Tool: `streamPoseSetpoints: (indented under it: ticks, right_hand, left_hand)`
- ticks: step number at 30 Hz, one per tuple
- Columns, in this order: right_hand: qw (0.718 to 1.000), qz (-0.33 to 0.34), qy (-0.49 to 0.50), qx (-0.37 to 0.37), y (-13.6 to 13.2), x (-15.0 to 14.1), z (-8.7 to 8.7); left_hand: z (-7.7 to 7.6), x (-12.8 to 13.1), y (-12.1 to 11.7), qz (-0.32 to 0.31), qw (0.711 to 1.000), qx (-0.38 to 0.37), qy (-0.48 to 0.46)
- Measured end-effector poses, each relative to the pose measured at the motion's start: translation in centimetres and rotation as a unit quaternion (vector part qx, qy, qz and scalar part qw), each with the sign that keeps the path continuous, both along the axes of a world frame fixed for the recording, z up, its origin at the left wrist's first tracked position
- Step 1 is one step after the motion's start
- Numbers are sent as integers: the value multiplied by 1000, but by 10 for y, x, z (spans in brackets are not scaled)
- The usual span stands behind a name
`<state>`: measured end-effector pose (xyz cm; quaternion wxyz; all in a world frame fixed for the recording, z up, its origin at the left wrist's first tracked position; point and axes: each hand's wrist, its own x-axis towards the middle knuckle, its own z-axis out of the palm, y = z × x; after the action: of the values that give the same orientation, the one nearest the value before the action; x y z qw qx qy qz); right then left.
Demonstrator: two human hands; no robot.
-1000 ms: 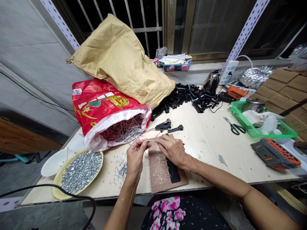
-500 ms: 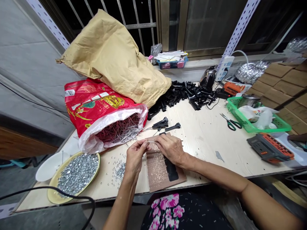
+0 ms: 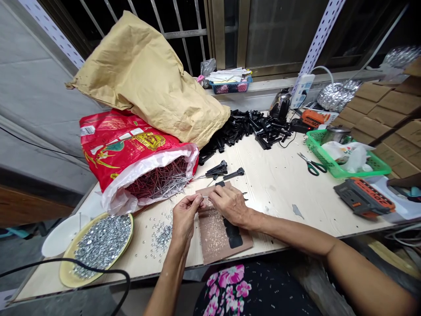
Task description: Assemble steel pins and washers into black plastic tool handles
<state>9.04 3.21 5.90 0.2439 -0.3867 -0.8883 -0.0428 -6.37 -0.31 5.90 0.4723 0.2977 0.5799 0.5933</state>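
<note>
My left hand [image 3: 185,215] is pinched shut on the end of a thin metal pin [image 3: 205,197]. My right hand [image 3: 228,202] is closed too, holding the pin's other end together with a black plastic piece whose tip shows past the knuckles. Both hands hover over a brown board [image 3: 219,235] with a black cut-out shape on it. Just left lies a small scatter of silvery washers [image 3: 162,233]. A red bag [image 3: 131,151] lies open toward me, spilling long metal pins [image 3: 163,181].
A yellow plate of silvery washers [image 3: 98,245] and a white dish [image 3: 61,230] sit front left. A tan paper sack [image 3: 148,79] tops the red bag. Black plastic parts [image 3: 250,127] pile at the back. Scissors [image 3: 309,164], a green basket [image 3: 345,153] and an orange-black tool [image 3: 363,198] lie right.
My hands stay together on the pin, with only small finger movement. The view has shifted a little to the right and down.
</note>
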Motion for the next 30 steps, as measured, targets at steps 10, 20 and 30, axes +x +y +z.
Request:
streamPoseSetpoints:
  ticks: [10, 20, 30]
  right_hand:
    - [999, 31, 31, -31, 2, -3, -5]
    - [988, 73, 73, -118, 7, 6, -4]
    - [995, 59, 26, -78, 53, 64, -17]
  left_hand:
    - [1, -1, -4, -5, 1000, 0, -6]
    - [-1, 2, -1, -29, 999, -19, -1]
    - [-20, 16, -5, -55, 988, -55, 131]
